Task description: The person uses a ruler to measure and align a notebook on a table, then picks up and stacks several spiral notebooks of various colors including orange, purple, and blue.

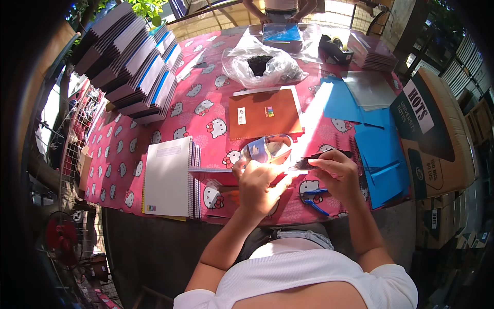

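Observation:
My left hand (260, 188) is closed around a notebook (215, 171) that stands edge-on, its thin edge running leftward. Close to the notebook's right end, my right hand (337, 172) pinches with thumb and forefinger. What it holds is thin and dark, too small to make out. Black spiral coils (354, 154) lie just beyond and beside that hand. A pair of blue-handled pliers (316, 202) rests on the table below the hands. Past my left hand is a clear container (267, 149) with blue and orange printing, its contents unclear.
White spiral notebooks (167, 177) lie left; tall notebook stacks (131, 64) rise behind them. A brown-red cover (265, 113), a plastic bag (262, 67) and a tape dispenser (337, 49) are farther off. Blue sheets (378, 154) and a cardboard box (435, 134) stand right. Another person (280, 7) works opposite.

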### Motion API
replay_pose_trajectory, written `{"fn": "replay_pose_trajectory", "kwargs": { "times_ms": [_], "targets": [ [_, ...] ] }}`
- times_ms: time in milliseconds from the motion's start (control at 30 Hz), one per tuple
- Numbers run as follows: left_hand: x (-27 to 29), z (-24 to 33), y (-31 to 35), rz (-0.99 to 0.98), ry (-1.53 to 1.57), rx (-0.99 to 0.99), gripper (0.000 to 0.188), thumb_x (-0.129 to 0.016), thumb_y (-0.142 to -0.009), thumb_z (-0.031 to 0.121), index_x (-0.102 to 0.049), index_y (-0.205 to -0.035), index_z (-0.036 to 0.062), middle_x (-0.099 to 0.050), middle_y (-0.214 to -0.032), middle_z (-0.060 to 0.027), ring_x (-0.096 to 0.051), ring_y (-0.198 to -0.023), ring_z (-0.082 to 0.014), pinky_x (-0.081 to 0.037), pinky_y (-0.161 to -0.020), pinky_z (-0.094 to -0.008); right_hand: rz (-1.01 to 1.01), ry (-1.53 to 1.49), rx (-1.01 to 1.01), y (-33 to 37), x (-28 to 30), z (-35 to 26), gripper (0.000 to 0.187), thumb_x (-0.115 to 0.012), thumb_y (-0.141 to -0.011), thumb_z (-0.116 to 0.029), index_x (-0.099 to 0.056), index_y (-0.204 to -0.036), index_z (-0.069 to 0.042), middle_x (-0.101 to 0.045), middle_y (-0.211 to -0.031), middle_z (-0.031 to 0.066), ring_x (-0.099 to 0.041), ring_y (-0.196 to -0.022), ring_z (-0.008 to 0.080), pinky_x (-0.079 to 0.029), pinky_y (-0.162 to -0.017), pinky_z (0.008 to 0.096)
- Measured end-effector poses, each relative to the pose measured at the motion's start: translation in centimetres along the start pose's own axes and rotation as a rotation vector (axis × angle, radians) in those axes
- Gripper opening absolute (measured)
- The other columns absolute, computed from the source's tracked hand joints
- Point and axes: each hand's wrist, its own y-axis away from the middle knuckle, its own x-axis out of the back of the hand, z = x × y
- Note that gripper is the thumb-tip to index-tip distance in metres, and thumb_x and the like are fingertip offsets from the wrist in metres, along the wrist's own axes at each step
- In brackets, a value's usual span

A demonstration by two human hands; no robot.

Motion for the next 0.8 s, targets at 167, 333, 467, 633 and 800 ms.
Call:
{"fn": "replay_pose_trajectory", "kwargs": {
  "times_ms": [167, 333, 467, 633, 800],
  "targets": [
    [0.1, 0.1, -0.1, 0.008, -0.004, 0.004, 0.024, -0.081, -0.067, 0.026, -0.066, -0.084, 0.0185, -0.065, -0.078, 0.0008, -0.057, -0.072, -0.0178, -0.030, -0.090, -0.0410, -0.266, -0.182, -0.036, -1.1, 0.9, 0.0, 0.023, -0.069, -0.076, -0.001, -0.068, -0.099, -0.005, -0.064, -0.083, 0.0088, -0.063, -0.073, 0.0201, -0.050, -0.061, 0.0313],
    [0.0, 0.2, 0.0, 0.017, -0.013, 0.006, 0.027, -0.081, -0.066, 0.024, -0.066, -0.087, 0.0180, -0.065, -0.079, 0.0005, -0.057, -0.074, -0.0182, -0.030, -0.091, -0.0408, -0.204, 0.049, -0.014, -1.1, 0.2, -0.9, 0.021, -0.066, -0.080, -0.004, -0.062, -0.101, -0.006, -0.061, -0.081, 0.0092, -0.062, -0.070, 0.0222, -0.048, -0.058, 0.0320],
    [0.2, 0.3, 0.3, -0.005, 0.008, 0.010, 0.029, -0.080, -0.065, 0.021, -0.065, -0.090, 0.0171, -0.065, -0.080, 0.0006, -0.056, -0.076, -0.0183, -0.029, -0.093, -0.0408, -0.203, 0.141, 0.145, -0.6, 0.2, -0.9, 0.019, -0.067, -0.080, -0.007, -0.059, -0.097, -0.006, -0.059, -0.086, 0.0102, -0.061, -0.074, 0.0270, -0.048, -0.057, 0.0340],
    [0.4, 0.8, 0.5, -0.023, -0.012, 0.039, 0.027, -0.081, -0.063, 0.017, -0.067, -0.086, 0.0172, -0.065, -0.081, 0.0035, -0.057, -0.078, -0.0159, -0.027, -0.096, -0.0390, -0.137, 0.300, 0.209, -0.9, -0.3, -2.3, 0.021, -0.066, -0.079, -0.013, -0.060, -0.097, -0.006, -0.060, -0.094, 0.0074, -0.062, -0.079, 0.0243, -0.049, -0.058, 0.0349],
    [0.7, 1.4, 0.9, -0.031, -0.004, 0.068, 0.027, -0.081, -0.063, 0.015, -0.070, -0.088, 0.0175, -0.065, -0.082, 0.0048, -0.056, -0.079, -0.0149, -0.027, -0.095, -0.0370, -0.338, 0.406, 0.170, -0.4, 0.0, -2.5, 0.029, -0.064, -0.081, -0.015, -0.059, -0.108, -0.005, -0.062, -0.094, 0.0135, -0.063, -0.082, 0.0286, -0.051, -0.066, 0.0368]
  ]
}}
